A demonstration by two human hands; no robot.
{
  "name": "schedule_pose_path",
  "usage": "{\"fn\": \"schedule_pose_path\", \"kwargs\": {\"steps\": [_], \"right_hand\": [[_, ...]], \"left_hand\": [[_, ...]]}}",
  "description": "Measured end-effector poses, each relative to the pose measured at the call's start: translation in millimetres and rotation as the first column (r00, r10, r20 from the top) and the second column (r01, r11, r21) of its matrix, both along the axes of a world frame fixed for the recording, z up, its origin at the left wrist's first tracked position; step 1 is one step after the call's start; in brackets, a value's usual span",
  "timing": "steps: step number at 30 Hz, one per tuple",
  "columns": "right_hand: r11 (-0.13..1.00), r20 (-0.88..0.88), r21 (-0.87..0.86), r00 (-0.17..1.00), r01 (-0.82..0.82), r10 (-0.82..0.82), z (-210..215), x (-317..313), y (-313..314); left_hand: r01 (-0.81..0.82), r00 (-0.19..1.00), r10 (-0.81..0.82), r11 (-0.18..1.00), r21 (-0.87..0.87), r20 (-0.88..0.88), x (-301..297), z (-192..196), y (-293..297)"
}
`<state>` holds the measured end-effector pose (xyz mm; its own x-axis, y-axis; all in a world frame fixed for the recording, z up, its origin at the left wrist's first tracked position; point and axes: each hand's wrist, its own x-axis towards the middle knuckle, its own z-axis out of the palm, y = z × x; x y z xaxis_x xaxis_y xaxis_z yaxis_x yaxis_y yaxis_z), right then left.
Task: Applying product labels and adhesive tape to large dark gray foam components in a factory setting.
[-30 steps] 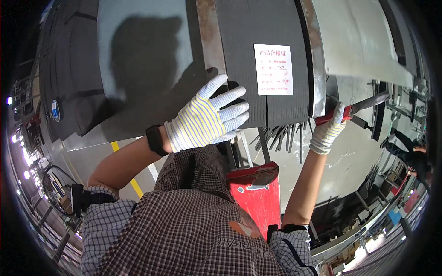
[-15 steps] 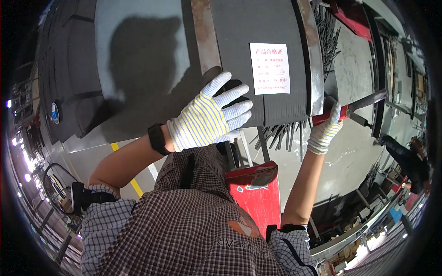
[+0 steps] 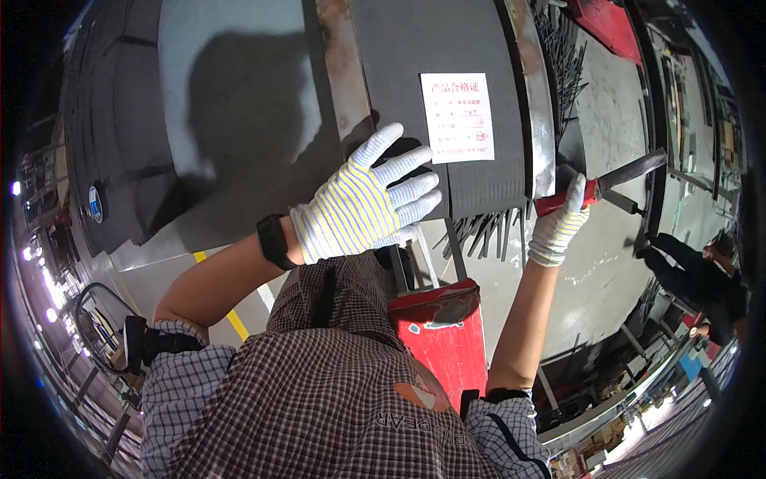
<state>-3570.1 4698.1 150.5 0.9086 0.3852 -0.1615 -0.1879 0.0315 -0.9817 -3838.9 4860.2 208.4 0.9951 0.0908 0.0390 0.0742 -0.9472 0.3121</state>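
A striped glove covers my left hand (image 3: 359,199), its fingers stretched out and apart at the near edge of a stack of black sheets (image 3: 435,48). Whether the palm presses on the stack is hard to tell. On the stack lies a white label (image 3: 459,120) with red print. My right hand (image 3: 558,227), gloved too, is closed round the red handle of a knife (image 3: 634,170). Its long grey blade points right, away from the stack. Metal bars (image 3: 345,80) run along both sides of the stack, and the right-hand bar (image 3: 539,104) ends near the knife handle.
Thin black strips (image 3: 488,235) hang below the stack's near edge, and more strips (image 3: 558,60) lie to its right. A red stool-like box (image 3: 439,335) stands close to my legs. More black sheets (image 3: 120,144) lie at left. Another person (image 3: 702,279) is at far right.
The labelled stack and the bars appear slightly farther left. My right hand and the knife have shifted a little left, with the blade tilted up somewhat more. My left hand has barely moved.
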Motion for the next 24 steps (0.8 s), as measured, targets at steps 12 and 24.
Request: {"fn": "schedule_pose_path", "kwargs": {"steps": [12,24], "right_hand": [[0.999,0.018,-0.019,1.000,0.026,-0.025,-3,3,-9],[1.000,-0.040,-0.028,0.999,0.002,-0.003,-4,6,-15]], "left_hand": [[0.012,0.999,-0.012,1.000,0.000,0.038,10,-1,-1],[0.014,1.000,-0.014,1.000,-0.018,0.021,18,1,-2]]}}
